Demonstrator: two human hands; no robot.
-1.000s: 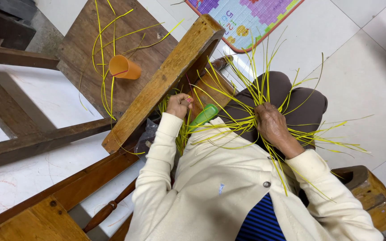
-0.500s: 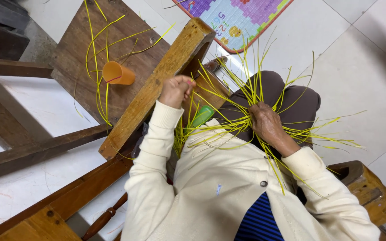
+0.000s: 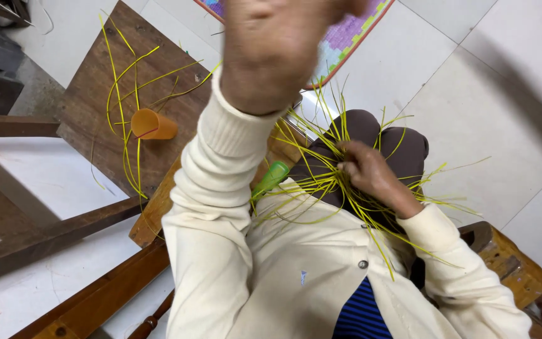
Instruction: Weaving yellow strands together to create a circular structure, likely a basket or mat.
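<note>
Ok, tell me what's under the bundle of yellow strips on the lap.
Under the yellow strips lie dark brown trousers and a green handle poking out at the left. The right hand presses on the bundle; whatever lies beneath its palm is hidden.

Bright, even light; raised left hand (image 3: 271, 50) blurred (very close).

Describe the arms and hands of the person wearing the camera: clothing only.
Both arms wear long cream knit sleeves with ribbed cuffs, part of a buttoned cardigan over a blue striped top. The left hand and right hand are bare: no gloves, and no rings or watch visible.
</note>
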